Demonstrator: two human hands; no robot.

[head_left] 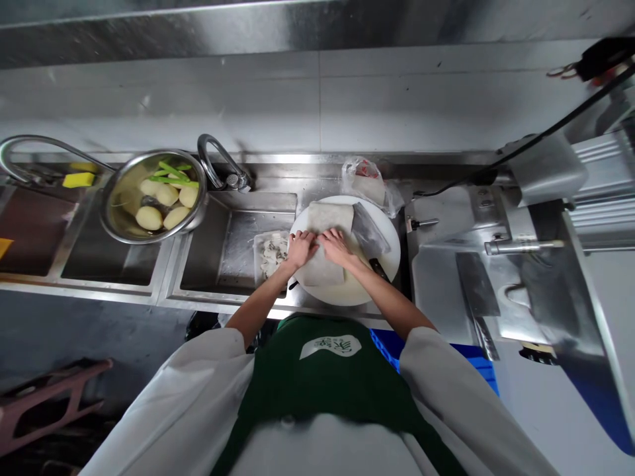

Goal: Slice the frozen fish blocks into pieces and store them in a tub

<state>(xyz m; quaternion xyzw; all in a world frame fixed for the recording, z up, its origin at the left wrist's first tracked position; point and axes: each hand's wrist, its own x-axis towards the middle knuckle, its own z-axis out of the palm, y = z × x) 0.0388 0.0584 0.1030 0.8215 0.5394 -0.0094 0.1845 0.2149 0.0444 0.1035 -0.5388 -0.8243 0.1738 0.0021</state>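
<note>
A stack of pale, flat sheets (325, 272) lies on a round white cutting board (342, 295). My left hand (301, 248) rests on the stack's left edge with its fingers bent around it. Beside it, my right hand (335, 246) presses on the middle of the stack, fingers close together. Both hands touch the sheets, and their fingertips nearly meet. Right of the stack, a cleaver (371, 229) lies on the board, its black handle toward me. Left of the board stands a clear container (272, 255) with pale cut pieces in it.
A steel bowl (110, 211) with peeled potatoes and green stalks stands over the sinks at left, beside a curved faucet (218, 158). Behind the board lies a plastic bag (370, 182). On the right, a second cleaver (477, 284) lies by a steel machine (555, 284).
</note>
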